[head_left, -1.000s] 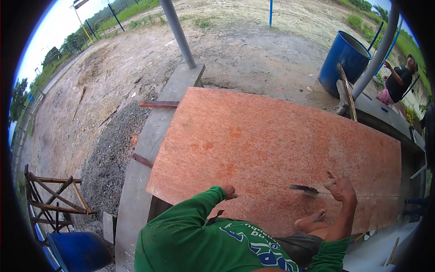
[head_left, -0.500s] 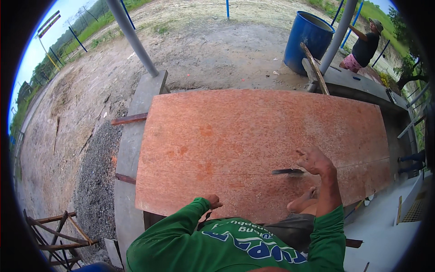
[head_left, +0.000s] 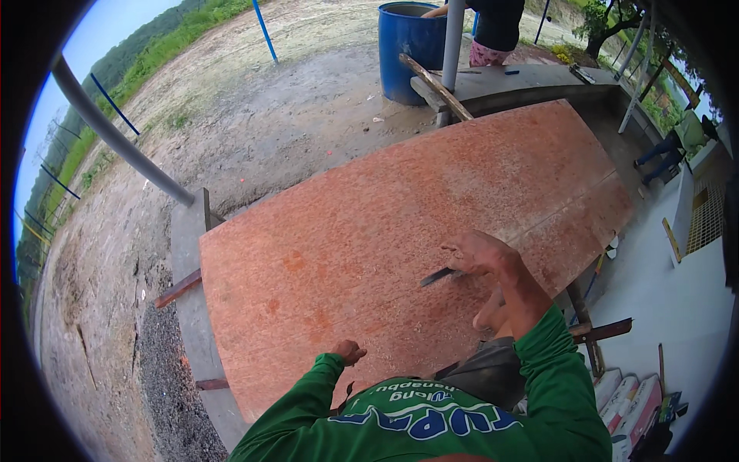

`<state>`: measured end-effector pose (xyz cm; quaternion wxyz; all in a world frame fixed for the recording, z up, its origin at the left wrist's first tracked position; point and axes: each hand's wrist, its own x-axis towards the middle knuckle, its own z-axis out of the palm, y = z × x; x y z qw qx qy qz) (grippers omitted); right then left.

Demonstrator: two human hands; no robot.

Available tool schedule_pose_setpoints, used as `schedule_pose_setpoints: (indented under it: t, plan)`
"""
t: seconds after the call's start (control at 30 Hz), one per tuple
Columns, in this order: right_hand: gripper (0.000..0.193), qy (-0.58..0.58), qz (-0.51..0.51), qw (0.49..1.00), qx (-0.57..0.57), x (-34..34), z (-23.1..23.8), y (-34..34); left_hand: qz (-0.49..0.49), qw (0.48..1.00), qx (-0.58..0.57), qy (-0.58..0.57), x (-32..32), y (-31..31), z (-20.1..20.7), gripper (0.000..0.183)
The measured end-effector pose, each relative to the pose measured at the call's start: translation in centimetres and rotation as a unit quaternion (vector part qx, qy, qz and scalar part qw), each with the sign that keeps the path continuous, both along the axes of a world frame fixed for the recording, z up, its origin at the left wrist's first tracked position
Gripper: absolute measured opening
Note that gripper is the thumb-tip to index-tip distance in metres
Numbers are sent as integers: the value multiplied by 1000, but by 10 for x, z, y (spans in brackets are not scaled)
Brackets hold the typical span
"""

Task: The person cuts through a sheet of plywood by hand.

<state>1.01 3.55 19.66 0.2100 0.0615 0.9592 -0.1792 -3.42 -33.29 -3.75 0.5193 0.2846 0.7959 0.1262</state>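
A large reddish plywood sheet lies in front of me, with a thin straight line along its length and pale dust on its face. Over that line hovers my right hand, its fingers apart and bent downward. A dark, flat, narrow blade-like tool sticks out from below this hand; its other end is hidden, and I see no grip on it. My bare foot rests on the sheet just below the right hand. Near the sheet's closer edge, my left hand is curled closed, with nothing showing from it.
Wooden supports jut from under the sheet, over a concrete ledge. Gravel lies left. A blue drum stands at the back, where a person reaches into it. Another person is far right, and bags lie lower right.
My view has turned rightward, so the sheet now slants up to the right. My right hand has come lower over the dark tool, covering its end. The left hand stays curled.
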Motion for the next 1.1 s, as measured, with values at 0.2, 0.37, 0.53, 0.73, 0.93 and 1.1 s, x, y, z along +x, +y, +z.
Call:
schedule_pose_setpoints:
  t: [0.2, 0.37, 0.53, 0.73, 0.93, 1.1]
  plan:
    - [49, -26, -8, 1000, 10, 7, 19, -14, -59, 997, -29, -35, 9, 5, -15, 44]
    - [47, 45, -28, 998, -22, 33, 17, -2, -118, 991, -14, -61, 10, 48, 31, 59]
    - [43, 99, -78, 992, -32, 55, 17, 11, -172, 983, 63, -30, 6, 100, 59, 58]
    - [24, 14, -91, 996, 2, 62, 38, -33, -121, 966, 203, 104, -14, 178, 78, 61]
    - [23, -19, 63, 990, -127, 73, 35, -82, -142, 954, 168, 203, -27, 246, 43, 78]
    - [22, 13, 15, 999, -48, 77, 47, -77, -160, 968, 162, 107, -29, 276, 10, 76]
